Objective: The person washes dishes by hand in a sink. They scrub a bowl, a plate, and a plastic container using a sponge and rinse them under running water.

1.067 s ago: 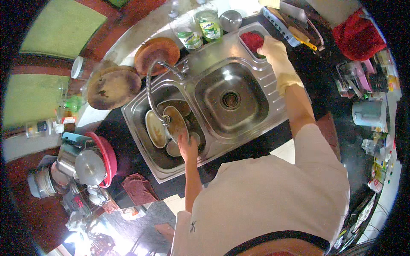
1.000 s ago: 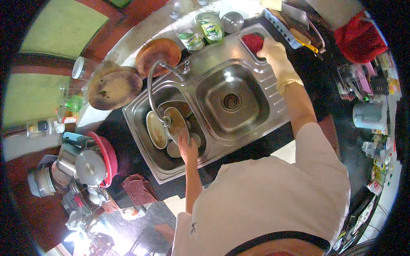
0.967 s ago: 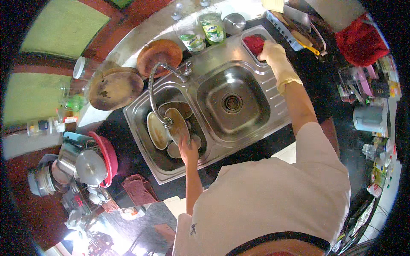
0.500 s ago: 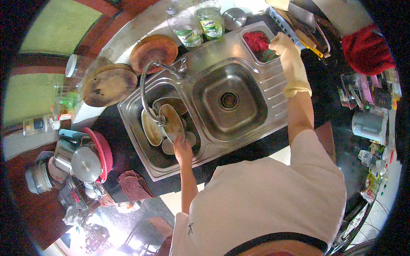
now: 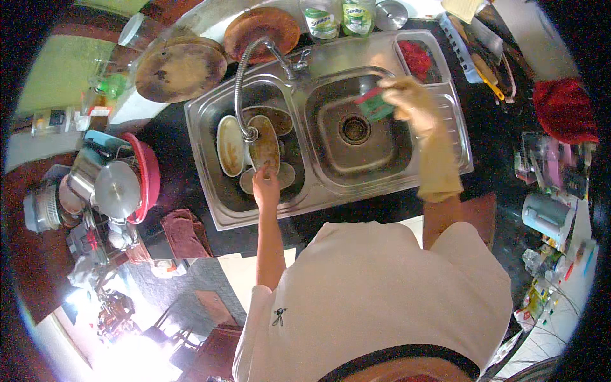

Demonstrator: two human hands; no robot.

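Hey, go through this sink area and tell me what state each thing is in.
Left hand: bare, gripping oval dish
Oval dish: brownish inside, held below tap
Right hand: gloved, gripping sponge
Sponge: blurred, held over right basin
Tap: bent down; water flow unclear
Bottles: upright
Red bundle: resting in side tray

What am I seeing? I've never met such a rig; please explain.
No machine here: a person works, seen from a fisheye camera on their head, which bends straight edges. A stainless-steel double sink sits in a black counter, where a folded dull-red cloth lies. The bare left hand grips the near end of a brown-stained oval dish beneath a flexible silver faucet. The right hand, in a pale yellow glove, holds a green and red flat pad over the right basin.
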